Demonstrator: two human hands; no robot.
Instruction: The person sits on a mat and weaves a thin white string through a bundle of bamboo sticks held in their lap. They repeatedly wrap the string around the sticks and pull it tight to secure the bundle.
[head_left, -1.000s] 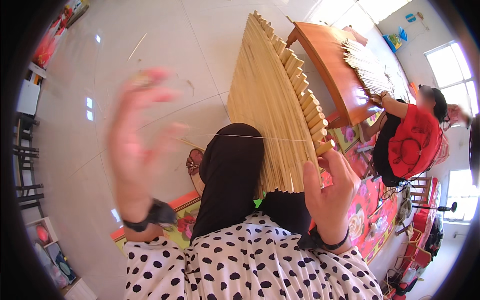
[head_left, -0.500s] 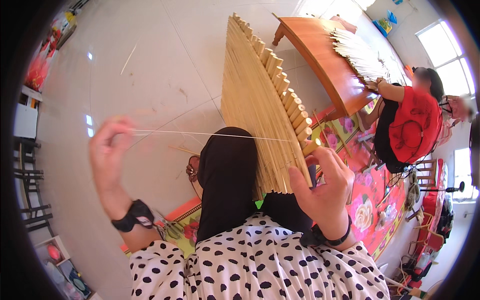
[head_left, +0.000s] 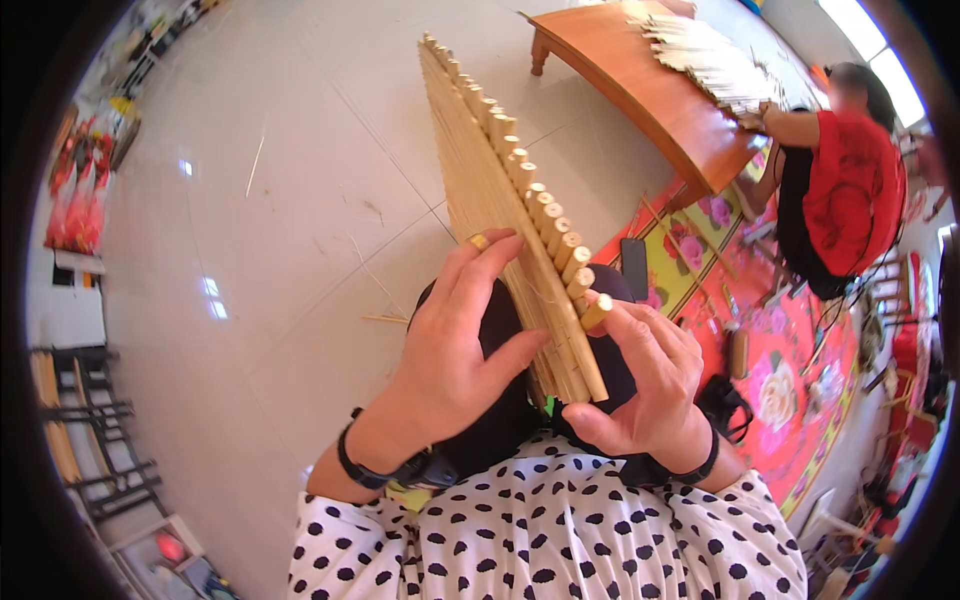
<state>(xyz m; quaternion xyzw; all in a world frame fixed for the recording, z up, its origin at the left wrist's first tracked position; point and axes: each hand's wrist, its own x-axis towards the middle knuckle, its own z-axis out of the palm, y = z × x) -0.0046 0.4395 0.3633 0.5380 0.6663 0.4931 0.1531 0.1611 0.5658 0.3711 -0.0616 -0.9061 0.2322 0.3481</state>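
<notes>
A long, tapering panel of pale reed sticks [head_left: 480, 170] leans across my lap, its many round stick ends stepped along the right side. My left hand [head_left: 450, 335] lies against its face with fingers stretched and thumb spread; a yellow band [head_left: 478, 241] circles one finger. At the near right corner, my right hand [head_left: 650, 375] has its fingers curled against the edge beside a jutting stick end [head_left: 597, 311]. Its thumb stands away below the panel's near end. A faint thread seems to lie on the panel between my hands.
A brown wooden table [head_left: 620, 85] ahead to the right bears a spread of pale sticks [head_left: 700, 65]. Beside it sits a person in red [head_left: 855, 190]. A phone [head_left: 633, 268] lies on the flowered mat [head_left: 775, 390]. Dark racks [head_left: 90, 420] stand at the left.
My left hand, earlier out left pulling a thread taut, has come in onto the panel. My right thumb has come off the panel's face. The panel has turned more edge-on.
</notes>
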